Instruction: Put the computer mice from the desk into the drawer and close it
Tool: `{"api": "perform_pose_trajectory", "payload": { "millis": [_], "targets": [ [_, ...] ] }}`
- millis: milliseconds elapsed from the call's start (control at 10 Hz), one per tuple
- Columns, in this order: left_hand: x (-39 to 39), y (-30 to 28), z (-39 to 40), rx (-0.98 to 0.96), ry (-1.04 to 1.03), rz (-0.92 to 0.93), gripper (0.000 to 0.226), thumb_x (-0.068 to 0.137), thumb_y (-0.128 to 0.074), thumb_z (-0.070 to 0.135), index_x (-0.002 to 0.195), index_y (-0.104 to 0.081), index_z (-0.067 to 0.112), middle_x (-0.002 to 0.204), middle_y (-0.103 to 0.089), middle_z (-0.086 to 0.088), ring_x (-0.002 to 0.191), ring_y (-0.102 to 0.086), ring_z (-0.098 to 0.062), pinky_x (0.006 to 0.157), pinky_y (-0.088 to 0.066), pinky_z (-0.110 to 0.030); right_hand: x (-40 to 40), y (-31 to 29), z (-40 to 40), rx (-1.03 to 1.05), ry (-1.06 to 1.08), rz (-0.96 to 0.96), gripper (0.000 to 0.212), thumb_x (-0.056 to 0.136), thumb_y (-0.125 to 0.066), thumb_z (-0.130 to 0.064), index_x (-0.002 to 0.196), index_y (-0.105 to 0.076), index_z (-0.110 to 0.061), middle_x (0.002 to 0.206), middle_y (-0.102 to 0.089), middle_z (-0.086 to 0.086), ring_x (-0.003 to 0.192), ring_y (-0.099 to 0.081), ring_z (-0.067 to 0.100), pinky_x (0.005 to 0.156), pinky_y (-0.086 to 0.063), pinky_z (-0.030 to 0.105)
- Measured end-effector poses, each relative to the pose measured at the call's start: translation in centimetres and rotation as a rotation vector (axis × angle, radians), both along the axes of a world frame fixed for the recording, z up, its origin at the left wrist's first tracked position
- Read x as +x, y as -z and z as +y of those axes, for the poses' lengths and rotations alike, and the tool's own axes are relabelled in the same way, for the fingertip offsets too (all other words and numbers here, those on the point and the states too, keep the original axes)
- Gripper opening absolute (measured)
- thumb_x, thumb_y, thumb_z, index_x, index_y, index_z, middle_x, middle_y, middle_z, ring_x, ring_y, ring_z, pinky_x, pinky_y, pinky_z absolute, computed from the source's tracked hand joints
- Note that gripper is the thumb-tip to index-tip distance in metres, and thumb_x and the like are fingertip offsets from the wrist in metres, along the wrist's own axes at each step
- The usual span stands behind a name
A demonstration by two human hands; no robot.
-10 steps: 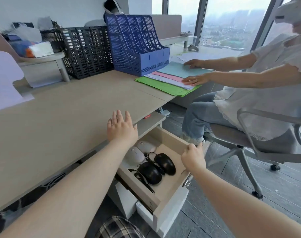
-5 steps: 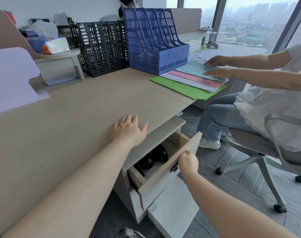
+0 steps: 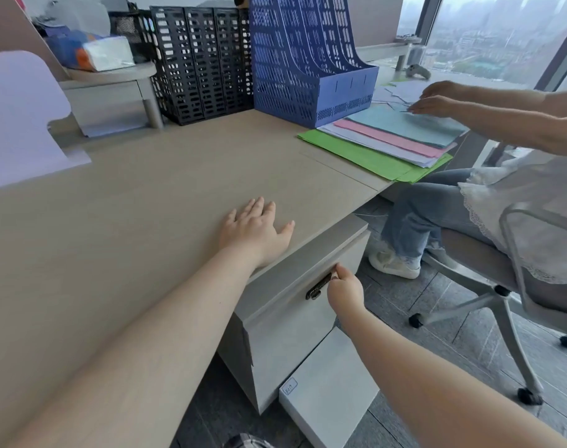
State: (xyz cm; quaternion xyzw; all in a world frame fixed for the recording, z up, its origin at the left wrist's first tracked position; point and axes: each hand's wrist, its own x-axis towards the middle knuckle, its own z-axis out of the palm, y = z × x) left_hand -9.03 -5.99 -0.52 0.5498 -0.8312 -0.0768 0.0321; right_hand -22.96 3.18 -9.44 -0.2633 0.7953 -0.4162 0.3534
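Two bare hands are shown at the closing step of the task. The left hand (image 3: 256,229) is laid flat on the desk (image 3: 152,202) near its right edge, fingers loosely spread and gripping nothing. The right hand (image 3: 346,291) is held against the dark metal handle (image 3: 317,287) of the drawer (image 3: 303,282); whether its fingertips are pinched on the handle or merely pressed to it cannot be told. The drawer front is seen flush with the cabinet beneath the desk edge, so closure is judged complete or nearly so. No computer mice are visible on the desk; they are presumed to lie inside the drawer, hidden from view. The drawer front's long axis runs from near left to far right, its face turned toward the near right. For the next move, only release of the handle and withdrawal of the hand are judged necessary. Coloured folders (image 3: 388,140) and a blue file rack (image 3: 308,59) are set at the far right.
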Motion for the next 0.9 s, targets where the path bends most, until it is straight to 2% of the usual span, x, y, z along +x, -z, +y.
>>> {"api": "perform_pose_trajectory", "payload": {
  "millis": [100,200,300,400,500,600,700,800,900],
  "targets": [
    [-0.1,0.2,-0.1,-0.004,0.007,0.004,0.070,0.095,-0.020,0.059,0.154,-0.013,0.022,0.164,-0.004,0.002,0.150,0.000,-0.011,0.122,-0.002,-0.039,0.4,-0.1,-0.6,0.020,-0.014,0.012,0.059,0.087,-0.029,0.007,0.142,-0.040,-0.012,0.135,-0.053,0.020,0.117,-0.055,0.041,0.088,-0.051,0.046],
    [-0.2,0.4,-0.3,-0.011,0.005,0.005,0.070,0.095,-0.020,0.058,0.154,-0.013,0.022,0.164,-0.004,0.002,0.150,0.000,-0.011,0.121,-0.001,-0.039,0.7,0.3,-1.0,0.021,-0.004,0.050,0.056,0.084,-0.029,0.009,0.136,-0.044,-0.007,0.131,-0.055,0.023,0.108,-0.059,0.042,0.089,-0.051,0.050],
    [-0.2,0.5,-0.4,-0.010,0.003,0.005,0.070,0.095,-0.020,0.058,0.154,-0.013,0.023,0.164,-0.003,0.002,0.150,0.000,-0.011,0.121,-0.001,-0.039,1.0,0.7,-1.7,0.028,-0.008,0.050,0.051,0.079,-0.029,0.008,0.124,-0.049,-0.009,0.093,-0.059,0.019,0.072,-0.051,0.028,0.064,-0.039,0.037],
    [-0.3,0.6,-0.5,-0.009,0.004,0.001,0.070,0.094,-0.020,0.059,0.154,-0.012,0.023,0.164,-0.004,0.002,0.150,0.000,-0.012,0.121,-0.001,-0.039,0.9,0.8,-2.2,0.087,-0.041,0.127,0.032,0.078,-0.030,0.007,0.101,-0.047,-0.007,0.065,-0.042,0.005,0.055,-0.037,0.021,0.055,-0.030,0.031],
    [-0.3,0.4,-0.3,-0.008,0.001,-0.004,0.070,0.095,-0.020,0.059,0.154,-0.012,0.023,0.164,-0.004,0.002,0.150,-0.001,-0.012,0.122,-0.001,-0.039,0.3,0.4,-1.9,0.118,-0.123,0.203,0.022,0.083,-0.032,0.006,0.096,-0.043,-0.008,0.067,-0.043,0.004,0.057,-0.037,0.020,0.053,-0.029,0.030],
    [-0.2,0.3,-0.1,-0.016,0.005,-0.005,0.070,0.095,-0.019,0.059,0.154,-0.012,0.022,0.164,-0.004,0.002,0.150,-0.001,-0.012,0.122,-0.002,-0.039,-0.9,0.3,-2.0,0.168,-0.242,0.279,0.032,0.093,-0.033,-0.002,0.121,-0.048,-0.005,0.103,-0.058,0.015,0.085,-0.052,0.030,0.069,-0.040,0.032],
    [-0.2,0.1,0.0,-0.004,0.016,-0.009,0.070,0.095,-0.019,0.059,0.155,-0.012,0.022,0.164,-0.004,0.002,0.150,-0.001,-0.012,0.122,-0.003,-0.039,-1.3,0.4,-2.4,0.214,-0.261,0.303,0.036,0.091,-0.037,-0.003,0.124,-0.051,-0.003,0.106,-0.060,0.017,0.096,-0.056,0.034,0.071,-0.041,0.032],
    [-0.1,0.1,-0.1,-0.020,0.016,-0.001,0.071,0.095,-0.019,0.059,0.155,-0.012,0.022,0.164,-0.005,0.002,0.150,-0.002,-0.011,0.122,-0.003,-0.039,-1.0,0.2,-2.7,0.221,-0.272,0.315,0.024,0.088,-0.039,-0.003,0.108,-0.053,-0.003,0.075,-0.048,0.004,0.083,-0.049,0.028,0.069,-0.040,0.031],
    [-0.1,0.3,-0.1,-0.021,0.015,0.019,0.070,0.095,-0.019,0.059,0.155,-0.013,0.022,0.164,-0.005,0.003,0.150,-0.002,-0.011,0.122,-0.003,-0.038,-1.3,0.0,-2.3,0.239,-0.269,0.249,0.029,0.091,-0.039,-0.005,0.117,-0.051,-0.004,0.085,-0.050,0.006,0.085,-0.051,0.029,0.071,-0.045,0.034]
  ]
}}
